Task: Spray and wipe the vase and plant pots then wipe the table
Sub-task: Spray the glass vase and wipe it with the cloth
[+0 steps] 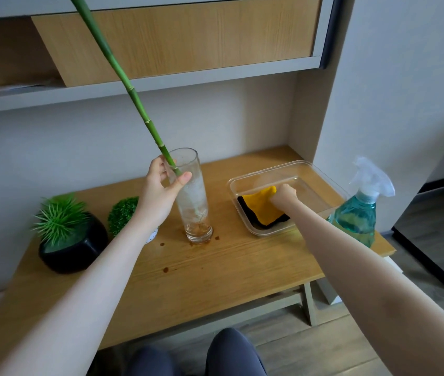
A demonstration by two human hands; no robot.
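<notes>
Our left hand (162,183) curls around the upper part of the tall clear glass vase (194,196), thumb in front and fingers behind, gripping it where the long green bamboo stalk (123,77) enters its mouth. The vase stands upright on the light wooden table (229,267), with small brown spots on the wood around its base. Our right hand (284,195) reaches into the clear rectangular plastic tub (259,175) and grasps the yellow cloth (260,206), which lies over a black cloth (253,219). Just right of the tub stands a clear spray bottle of blue-green liquid (359,213). Left of the vase sit a round black pot with a spiky green plant (71,240) and a small round green bush (123,215), partly hidden behind our left forearm.
</notes>
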